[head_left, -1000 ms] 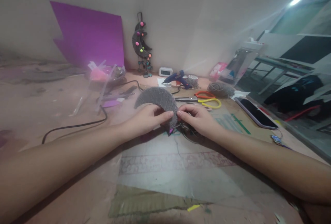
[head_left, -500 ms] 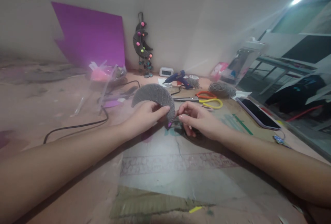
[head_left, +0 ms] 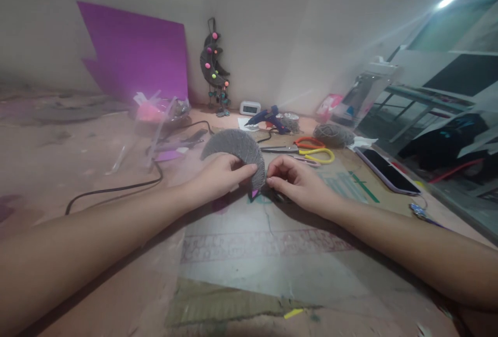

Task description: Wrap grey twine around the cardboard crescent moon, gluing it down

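A crescent moon shape wrapped in grey yarn (head_left: 233,144) is held up over the work surface, its lower tip bare and purple. My left hand (head_left: 221,173) grips it along the inner curve, thumb lying across the front. Just right of that tip, my right hand (head_left: 291,178) pinches the grey yarn (head_left: 266,181) between thumb and fingertips, close to the edge of the moon. A thin strand (head_left: 269,217) hangs down below over the clear sheet.
Behind the hands lie scissors (head_left: 315,152), a blue glue gun (head_left: 268,116), a grey yarn ball (head_left: 334,133) and a small clock (head_left: 250,108). A phone (head_left: 385,170) rests at right. A decorated moon hanging (head_left: 212,67) is on the wall; a black cable (head_left: 116,189) runs at left.
The moon has shifted slightly right and down with my left hand. My right fingers have closed in, curling tighter beside the moon's edge.
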`<action>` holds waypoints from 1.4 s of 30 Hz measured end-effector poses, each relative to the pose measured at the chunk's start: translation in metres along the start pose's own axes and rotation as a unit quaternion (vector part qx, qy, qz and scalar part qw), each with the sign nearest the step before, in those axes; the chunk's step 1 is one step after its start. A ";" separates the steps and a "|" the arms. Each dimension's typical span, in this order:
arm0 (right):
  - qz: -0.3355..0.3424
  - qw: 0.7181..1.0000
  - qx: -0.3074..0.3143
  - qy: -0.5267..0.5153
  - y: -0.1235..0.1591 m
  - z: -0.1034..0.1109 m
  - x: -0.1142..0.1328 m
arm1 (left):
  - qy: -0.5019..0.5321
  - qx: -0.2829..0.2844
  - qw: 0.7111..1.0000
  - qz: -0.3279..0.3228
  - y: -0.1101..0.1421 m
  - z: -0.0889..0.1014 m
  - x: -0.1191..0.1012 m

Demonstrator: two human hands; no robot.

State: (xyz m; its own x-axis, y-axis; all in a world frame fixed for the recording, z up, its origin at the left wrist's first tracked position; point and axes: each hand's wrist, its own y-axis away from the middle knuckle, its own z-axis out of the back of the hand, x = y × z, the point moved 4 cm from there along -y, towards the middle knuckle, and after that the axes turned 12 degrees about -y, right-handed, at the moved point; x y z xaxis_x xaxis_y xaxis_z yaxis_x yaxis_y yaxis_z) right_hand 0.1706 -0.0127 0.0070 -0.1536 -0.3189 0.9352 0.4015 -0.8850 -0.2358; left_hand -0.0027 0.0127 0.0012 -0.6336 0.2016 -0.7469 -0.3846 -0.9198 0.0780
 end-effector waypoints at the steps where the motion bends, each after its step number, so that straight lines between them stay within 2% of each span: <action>1: 0.010 1.000 -0.003 0.016 0.000 0.000 0.001 | -0.005 0.000 1.000 -0.002 0.000 0.000 0.000; 5: 0.030 0.998 -0.008 0.056 0.001 0.001 0.001 | -0.024 0.001 1.000 -0.010 0.000 0.002 0.000; 9: 0.035 0.998 0.008 0.051 -0.001 0.001 -0.003 | -0.017 0.022 1.000 0.012 0.001 0.001 0.000; 17: 0.005 0.990 0.022 0.142 -0.004 0.003 -0.001 | -0.025 -0.005 1.000 0.013 -0.003 0.003 0.003; 21: 0.039 0.983 0.047 0.176 -0.004 0.002 0.002 | -0.015 -0.010 1.000 0.010 -0.003 0.002 0.005; 26: 0.043 0.979 0.039 0.195 -0.005 0.002 0.000 | -0.021 -0.022 1.000 -0.005 -0.004 0.004 0.002; 30: 0.051 0.979 0.033 0.193 -0.006 0.002 -0.001 | -0.006 -0.004 1.000 0.020 -0.004 0.002 0.003; 37: 0.145 0.960 0.052 0.232 -0.006 0.005 0.003 | -0.035 -0.017 0.999 -0.018 -0.005 0.003 0.001; 42: 0.141 0.959 0.068 0.237 -0.005 0.005 0.002 | -0.055 -0.023 0.998 -0.018 -0.006 0.004 0.002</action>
State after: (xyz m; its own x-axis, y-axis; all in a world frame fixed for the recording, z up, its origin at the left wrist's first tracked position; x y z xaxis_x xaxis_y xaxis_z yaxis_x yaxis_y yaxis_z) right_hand 0.1730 -0.0067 0.0117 -0.4017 -0.6854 0.6073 0.5967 -0.6990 -0.3943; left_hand -0.0045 0.0203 0.0020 -0.6902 0.2682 -0.6721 -0.3796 -0.9249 0.0206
